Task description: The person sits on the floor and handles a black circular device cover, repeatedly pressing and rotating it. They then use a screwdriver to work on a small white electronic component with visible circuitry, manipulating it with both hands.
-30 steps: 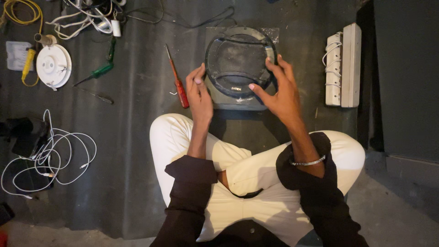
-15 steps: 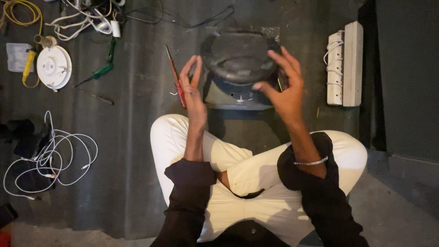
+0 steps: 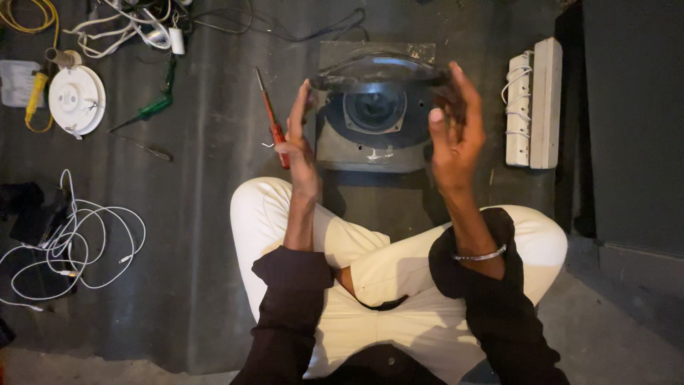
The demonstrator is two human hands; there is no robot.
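I sit cross-legged on a dark floor mat. Between both palms I hold up a dark round cover [image 3: 381, 71], tilted almost edge-on to the camera. My left hand [image 3: 299, 135] presses its left rim, fingers straight and upward. My right hand [image 3: 456, 121] presses the right rim, and a thin bracelet sits on that wrist. Below the lifted cover, a square grey base [image 3: 370, 153] with a round dark recess and a metal centre piece [image 3: 375, 110] lies on the floor.
A red-handled screwdriver [image 3: 272, 121] lies just left of my left hand, with a green-handled one [image 3: 149, 110] further left. A white round fitting [image 3: 75, 100], tangled white cables [image 3: 71, 249] and a yellow cable [image 3: 28, 14] lie at the left. White power strips [image 3: 534, 103] lie at the right.
The round cover has been lifted off the square base and tipped from flat to nearly edge-on. Both hands rose with it, and the recess underneath has come into view.
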